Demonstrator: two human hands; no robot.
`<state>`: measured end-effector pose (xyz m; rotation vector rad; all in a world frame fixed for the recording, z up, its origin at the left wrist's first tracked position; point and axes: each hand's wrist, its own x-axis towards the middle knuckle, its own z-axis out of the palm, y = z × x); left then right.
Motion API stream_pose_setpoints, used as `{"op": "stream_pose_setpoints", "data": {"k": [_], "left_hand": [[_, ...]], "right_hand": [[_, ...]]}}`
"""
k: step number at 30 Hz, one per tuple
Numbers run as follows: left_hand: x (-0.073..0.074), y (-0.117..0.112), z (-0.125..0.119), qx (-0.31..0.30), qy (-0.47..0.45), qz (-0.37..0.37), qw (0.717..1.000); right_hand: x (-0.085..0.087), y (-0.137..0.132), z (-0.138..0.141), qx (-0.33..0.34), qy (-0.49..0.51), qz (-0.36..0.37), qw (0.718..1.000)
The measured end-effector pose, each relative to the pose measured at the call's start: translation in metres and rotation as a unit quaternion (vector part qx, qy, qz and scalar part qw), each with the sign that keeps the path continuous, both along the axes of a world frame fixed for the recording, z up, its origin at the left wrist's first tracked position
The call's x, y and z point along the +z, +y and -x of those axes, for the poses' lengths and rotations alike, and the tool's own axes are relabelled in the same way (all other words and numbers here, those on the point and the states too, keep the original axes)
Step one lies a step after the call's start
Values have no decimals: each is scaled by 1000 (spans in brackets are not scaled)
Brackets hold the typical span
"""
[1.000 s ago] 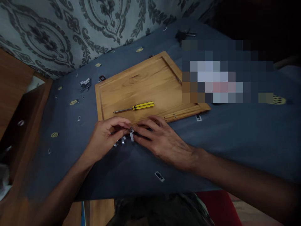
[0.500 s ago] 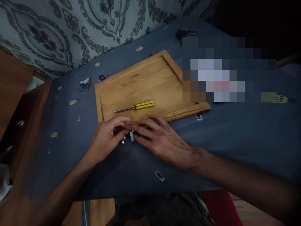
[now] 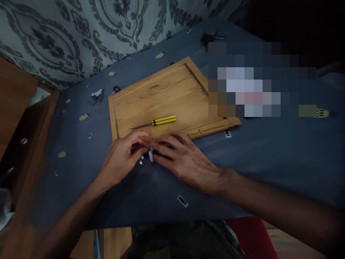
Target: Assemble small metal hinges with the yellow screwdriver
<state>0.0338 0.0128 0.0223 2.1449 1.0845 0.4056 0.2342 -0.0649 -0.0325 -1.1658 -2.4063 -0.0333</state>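
A framed wooden cabinet door (image 3: 151, 93) lies flat, its near edge under my fingertips. At that edge is a shiny metal hinge (image 3: 150, 155), with part of it sticking out toward me and the rest hidden by my fingers. My left hand (image 3: 121, 156) is closed, with thumb and fingers pinching the hinge from the left. From the right, my right hand (image 3: 185, 158) bends over the edge with its fingertips pressed on the same hinge. A screwdriver (image 3: 163, 120) with a yellow handle rests on the door just beyond my hands, its tip pointing left.
Loose metal hardware (image 3: 97, 94) and a small black piece (image 3: 116, 89) lie beyond the door's left corner. A dark tool (image 3: 211, 37) sits at the back. Small dark holes mark the door's near edge. Wooden furniture (image 3: 16, 108) stands at left. The right background is pixelated.
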Motion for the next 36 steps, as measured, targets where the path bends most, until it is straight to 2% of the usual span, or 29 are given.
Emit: {"op": "stream_pose_setpoints", "data": {"k": [8, 19, 27, 31, 36], "left_hand": [[0, 0, -2, -2, -1, 15, 1000], [3, 4, -7, -36, 32, -7, 999], [-1, 9, -5, -39, 5, 47, 998], [0, 8, -2, -34, -18, 51, 998], [3, 2, 9, 7, -16, 5, 1000]], "right_hand": [[0, 0, -1, -4, -5, -6, 1000], [0, 0, 0, -1, 1, -15, 1000], [1, 0, 0, -1, -1, -12, 1000], [1, 0, 0, -4, -6, -15, 1000], [0, 0, 0, 1, -2, -14, 1000]]}}
